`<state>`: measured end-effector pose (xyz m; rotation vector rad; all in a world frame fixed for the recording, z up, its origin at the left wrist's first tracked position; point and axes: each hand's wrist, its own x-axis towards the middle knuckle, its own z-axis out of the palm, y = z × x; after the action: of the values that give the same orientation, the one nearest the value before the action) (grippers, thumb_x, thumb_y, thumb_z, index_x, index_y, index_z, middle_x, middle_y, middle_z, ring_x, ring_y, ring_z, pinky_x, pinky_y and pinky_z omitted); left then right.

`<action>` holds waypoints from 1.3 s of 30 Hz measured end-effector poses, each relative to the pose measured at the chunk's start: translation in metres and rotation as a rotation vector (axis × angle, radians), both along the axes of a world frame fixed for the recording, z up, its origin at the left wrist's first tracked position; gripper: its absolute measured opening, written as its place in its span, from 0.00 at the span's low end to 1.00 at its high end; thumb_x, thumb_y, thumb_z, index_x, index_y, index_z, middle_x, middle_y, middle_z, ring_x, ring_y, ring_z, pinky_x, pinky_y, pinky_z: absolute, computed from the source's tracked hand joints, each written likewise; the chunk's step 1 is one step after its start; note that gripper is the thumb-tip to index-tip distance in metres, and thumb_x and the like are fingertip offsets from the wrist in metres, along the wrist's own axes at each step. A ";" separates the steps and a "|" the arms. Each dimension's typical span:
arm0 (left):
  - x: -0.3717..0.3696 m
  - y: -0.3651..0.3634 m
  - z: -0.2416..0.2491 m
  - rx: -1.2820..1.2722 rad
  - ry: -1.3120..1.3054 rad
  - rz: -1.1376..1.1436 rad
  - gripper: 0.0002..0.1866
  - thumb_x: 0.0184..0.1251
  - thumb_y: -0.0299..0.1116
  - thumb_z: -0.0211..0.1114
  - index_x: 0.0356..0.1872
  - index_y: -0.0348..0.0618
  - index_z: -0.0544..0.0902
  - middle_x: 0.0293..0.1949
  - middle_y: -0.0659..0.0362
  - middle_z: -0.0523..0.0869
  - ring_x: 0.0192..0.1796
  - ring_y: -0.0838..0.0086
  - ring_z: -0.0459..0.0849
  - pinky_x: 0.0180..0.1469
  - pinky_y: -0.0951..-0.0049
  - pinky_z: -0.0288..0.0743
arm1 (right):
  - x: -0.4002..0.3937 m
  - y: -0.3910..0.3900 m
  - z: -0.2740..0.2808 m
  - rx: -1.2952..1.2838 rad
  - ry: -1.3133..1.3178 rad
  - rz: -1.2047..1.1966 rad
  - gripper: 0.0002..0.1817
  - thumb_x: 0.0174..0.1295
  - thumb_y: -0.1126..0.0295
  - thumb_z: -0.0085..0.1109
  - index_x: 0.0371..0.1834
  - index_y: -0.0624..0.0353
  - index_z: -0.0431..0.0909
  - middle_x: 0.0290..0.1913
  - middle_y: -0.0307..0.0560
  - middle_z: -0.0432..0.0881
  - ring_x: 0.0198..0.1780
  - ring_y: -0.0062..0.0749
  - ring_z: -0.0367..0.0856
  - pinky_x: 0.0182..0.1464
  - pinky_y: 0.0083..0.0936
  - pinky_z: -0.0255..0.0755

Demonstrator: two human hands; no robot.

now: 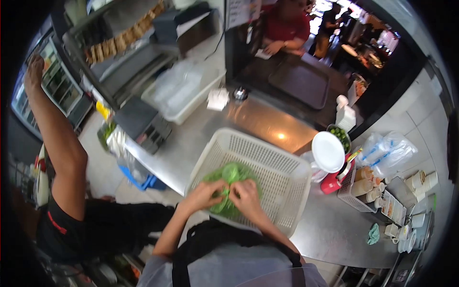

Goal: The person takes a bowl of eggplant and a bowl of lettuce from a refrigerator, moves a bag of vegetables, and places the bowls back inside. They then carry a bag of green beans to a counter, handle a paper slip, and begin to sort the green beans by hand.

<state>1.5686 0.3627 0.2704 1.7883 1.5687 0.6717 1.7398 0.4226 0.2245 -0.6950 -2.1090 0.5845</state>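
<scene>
A green plastic bag [230, 173] sits in the near left part of a white perforated basket [282, 167] on the steel counter. My left hand [209, 195] pinches the gathered top of the bag from the left. From the right, my right hand [245, 195] has its fingers closed on the same gathered plastic, close beside the left. The bag looks rounded and full, but what is inside cannot be made out. Both wrists reach over the basket's near rim.
Right of the basket stand a white-lidded tub [328, 152], a red container [332, 182] and a crate of sauce bottles [363, 186]. A grey scale [138, 122] and a white bin [184, 91] stand left. A co-worker's arm [62, 138] reaches up at far left; another person [285, 28] stands beyond the pass-through.
</scene>
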 end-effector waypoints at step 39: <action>0.059 -0.212 0.026 0.088 -0.948 0.822 0.33 0.67 0.57 0.43 0.64 0.42 0.61 0.62 0.50 0.64 0.66 0.65 0.62 0.65 0.68 0.58 | -0.107 -0.208 -0.007 0.334 0.579 1.505 0.33 0.52 0.46 0.54 0.60 0.52 0.71 0.64 0.57 0.63 0.66 0.59 0.58 0.66 0.54 0.48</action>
<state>1.6277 0.1505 0.2963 0.5607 1.4923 1.6698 1.6329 0.2144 0.2171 1.2627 -1.7443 0.9684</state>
